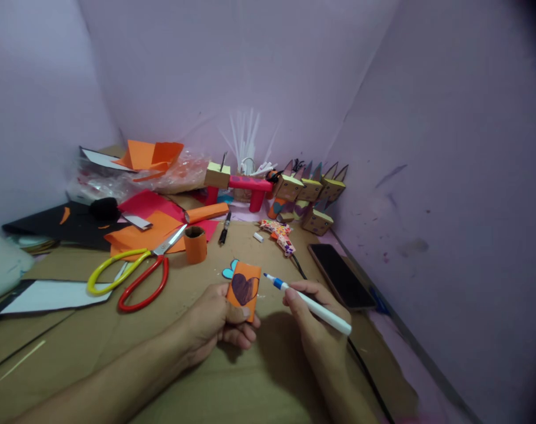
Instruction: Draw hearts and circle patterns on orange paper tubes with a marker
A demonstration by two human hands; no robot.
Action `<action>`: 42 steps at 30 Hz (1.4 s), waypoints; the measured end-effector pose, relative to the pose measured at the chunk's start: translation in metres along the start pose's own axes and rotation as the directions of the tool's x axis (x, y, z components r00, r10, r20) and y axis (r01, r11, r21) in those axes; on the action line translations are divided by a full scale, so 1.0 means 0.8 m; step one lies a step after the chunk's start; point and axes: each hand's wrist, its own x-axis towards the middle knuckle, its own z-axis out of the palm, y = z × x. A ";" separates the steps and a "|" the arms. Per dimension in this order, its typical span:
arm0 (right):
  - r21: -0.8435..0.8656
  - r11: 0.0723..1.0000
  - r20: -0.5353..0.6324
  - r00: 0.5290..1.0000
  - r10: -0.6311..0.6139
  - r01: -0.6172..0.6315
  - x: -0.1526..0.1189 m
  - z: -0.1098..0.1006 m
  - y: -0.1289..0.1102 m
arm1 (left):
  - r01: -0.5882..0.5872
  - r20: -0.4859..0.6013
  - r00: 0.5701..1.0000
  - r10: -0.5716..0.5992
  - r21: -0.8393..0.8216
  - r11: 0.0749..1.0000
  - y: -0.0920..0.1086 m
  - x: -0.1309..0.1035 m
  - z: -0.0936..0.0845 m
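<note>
My left hand (224,318) holds a small orange paper tube (252,277) between thumb and fingers. A dark purple heart (243,288) shows on the face of the tube. In my right hand (314,306) is a white marker (323,312) with a blue tip, uncapped. That tip points at the tube's upper right edge, a small gap away from it. A light blue heart shape (230,270) lies on the cardboard just behind the tube. The white marker cap (258,237) rests farther back.
Scissors (145,284) and an orange ring (195,245) are at left. A glue gun (282,235), its cable and a phone (342,277) sit at right. Cardboard animal heads (317,221), a red figure (250,184) and orange paper (149,154) line the back.
</note>
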 end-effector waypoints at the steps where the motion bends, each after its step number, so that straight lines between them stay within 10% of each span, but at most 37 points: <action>1: -0.003 1.000 0.005 1.000 0.013 -0.013 0.000 -0.001 0.000 | 0.002 0.006 1.000 -0.002 0.000 1.000 0.000 0.000 0.000; 16: -0.139 0.954 0.080 0.963 -0.258 0.267 -0.007 -0.003 -0.002 | 0.010 0.011 1.000 -0.010 0.011 1.000 0.000 0.001 0.002; 42: -0.143 0.939 0.175 0.942 -0.287 0.312 -0.011 -0.005 0.000 | 0.008 0.005 1.000 -0.008 0.013 1.000 -0.003 0.003 0.000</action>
